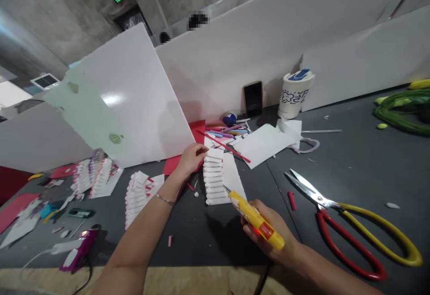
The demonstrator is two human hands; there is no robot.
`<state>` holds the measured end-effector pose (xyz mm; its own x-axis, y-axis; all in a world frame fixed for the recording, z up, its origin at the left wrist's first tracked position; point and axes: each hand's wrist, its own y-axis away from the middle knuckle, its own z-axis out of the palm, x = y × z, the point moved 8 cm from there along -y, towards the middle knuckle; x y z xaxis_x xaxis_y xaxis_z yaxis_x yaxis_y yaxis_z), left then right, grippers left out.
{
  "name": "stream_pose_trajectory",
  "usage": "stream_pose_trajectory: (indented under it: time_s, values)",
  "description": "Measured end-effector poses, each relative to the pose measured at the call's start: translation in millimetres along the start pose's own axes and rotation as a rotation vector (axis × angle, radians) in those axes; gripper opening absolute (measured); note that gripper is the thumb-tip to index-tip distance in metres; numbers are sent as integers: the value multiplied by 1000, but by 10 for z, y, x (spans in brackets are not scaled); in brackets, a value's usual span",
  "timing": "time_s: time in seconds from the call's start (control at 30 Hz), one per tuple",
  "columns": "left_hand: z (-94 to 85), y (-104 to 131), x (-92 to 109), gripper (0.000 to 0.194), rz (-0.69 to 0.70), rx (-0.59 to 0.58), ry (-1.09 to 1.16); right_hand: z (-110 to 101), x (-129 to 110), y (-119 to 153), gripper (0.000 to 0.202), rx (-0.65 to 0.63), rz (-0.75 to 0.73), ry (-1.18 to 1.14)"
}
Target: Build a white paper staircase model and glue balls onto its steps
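In front of me lies a white card (235, 176) with a column of white folded paper strips (213, 178) along its left side. My left hand (192, 158) is at the column's top end, its fingertips pinched on the uppermost strip. In my right hand (265, 225) is a yellow hot glue gun (257, 221) with a lit red switch. Its metal nozzle points at the strips' right edge; whether it touches them I cannot tell. Part of the right hand's grip is hidden behind the glue gun.
Large scissors (324, 203) lie open at the right, near a red stick piece (292, 201). A lidded cup (294, 93) and a phone (253, 99) stand at the back. A purple glue gun (79, 250) and similar strip-covered cards (136, 196) lie left. A white board (144, 98) leans behind.
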<state>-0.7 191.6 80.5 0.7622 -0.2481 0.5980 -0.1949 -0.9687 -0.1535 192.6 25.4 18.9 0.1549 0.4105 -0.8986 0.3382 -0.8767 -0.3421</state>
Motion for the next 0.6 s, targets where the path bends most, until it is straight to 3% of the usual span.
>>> stream_pose_trajectory:
  time_s: [0.23,0.6]
  values:
    - [16,-50,63,12,64,-58,-97,-49,-66,-33,17,9,-14,-20]
    - [5,-59,81,17,90,-84,-111,37,52,-18,21,25,43,-187]
